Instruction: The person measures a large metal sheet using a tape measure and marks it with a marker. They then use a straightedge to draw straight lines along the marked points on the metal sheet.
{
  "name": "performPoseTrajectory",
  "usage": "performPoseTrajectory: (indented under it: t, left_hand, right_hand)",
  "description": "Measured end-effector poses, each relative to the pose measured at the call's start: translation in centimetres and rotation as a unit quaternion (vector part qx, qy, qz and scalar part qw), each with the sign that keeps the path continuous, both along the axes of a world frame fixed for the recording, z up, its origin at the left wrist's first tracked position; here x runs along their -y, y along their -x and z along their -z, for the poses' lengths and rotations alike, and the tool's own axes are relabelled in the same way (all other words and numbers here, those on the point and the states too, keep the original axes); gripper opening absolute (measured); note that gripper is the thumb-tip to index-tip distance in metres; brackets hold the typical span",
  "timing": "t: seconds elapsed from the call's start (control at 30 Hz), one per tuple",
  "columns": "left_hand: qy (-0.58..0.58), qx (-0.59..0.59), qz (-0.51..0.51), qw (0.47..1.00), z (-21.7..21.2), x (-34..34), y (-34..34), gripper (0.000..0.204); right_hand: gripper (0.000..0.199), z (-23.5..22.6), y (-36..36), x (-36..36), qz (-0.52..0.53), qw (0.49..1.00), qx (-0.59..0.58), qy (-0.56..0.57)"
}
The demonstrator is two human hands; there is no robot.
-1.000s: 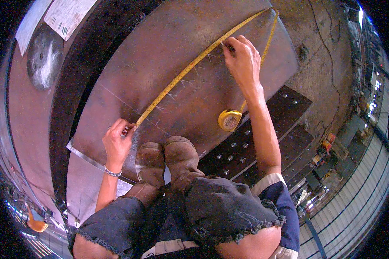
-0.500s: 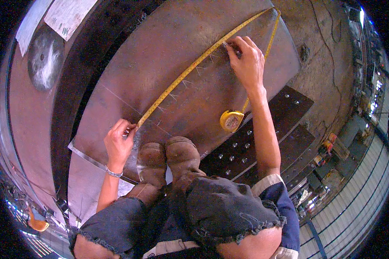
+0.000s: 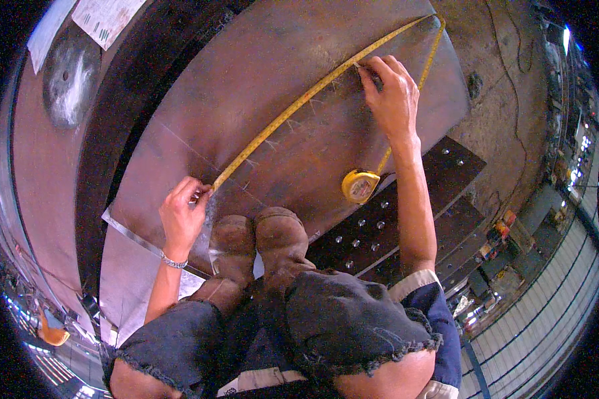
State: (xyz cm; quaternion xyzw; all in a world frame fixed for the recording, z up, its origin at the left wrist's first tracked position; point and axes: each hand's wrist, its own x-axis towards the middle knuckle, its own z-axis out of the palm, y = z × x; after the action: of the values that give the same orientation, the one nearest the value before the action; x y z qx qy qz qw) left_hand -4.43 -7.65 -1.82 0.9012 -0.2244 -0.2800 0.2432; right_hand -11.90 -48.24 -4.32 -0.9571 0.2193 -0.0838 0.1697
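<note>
Tape measure (image 3: 360,187), right hand (image 3: 394,96) slightly farther along it than before

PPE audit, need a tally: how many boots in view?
2: the left boot, just right of the left hand; the right boot beside it, nearer the yellow tape-measure case. No others visible.

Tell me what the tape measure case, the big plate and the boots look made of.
Tape measure case: probably smooth plastic; even yellow, rounded shell.
Big plate: likely bare steel, dull; mottled rusty brown with pale marks.
Boots: apparently leather, matte; worn-looking brown surface, grain unclear.
</note>
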Motion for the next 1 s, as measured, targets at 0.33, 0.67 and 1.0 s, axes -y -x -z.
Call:
performPoseTrajectory:
  t: [0.33,0.67,1.0]
  left_hand:
    - [-0.01,-0.005,0.004,1.0,-0.1,0.2,-0.1,0.014]
    - [0.009,0.015,0.013,1.0,-0.1,-0.1,0.0,0.015]
    - [0.031,0.015,0.045,0.998,-0.1,-0.2,-0.4,0.013]
  right_hand:
    - [0.018,-0.5,-0.2,0.4,-0.03,0.999,-0.018,0.014]
    - [0.017,-6.7,-1.2,3.3,-0.014,0.943,-0.24,0.23]
    - [0.018,-7.2,4.0,0.1,0.101,0.984,-0.137,0.049]
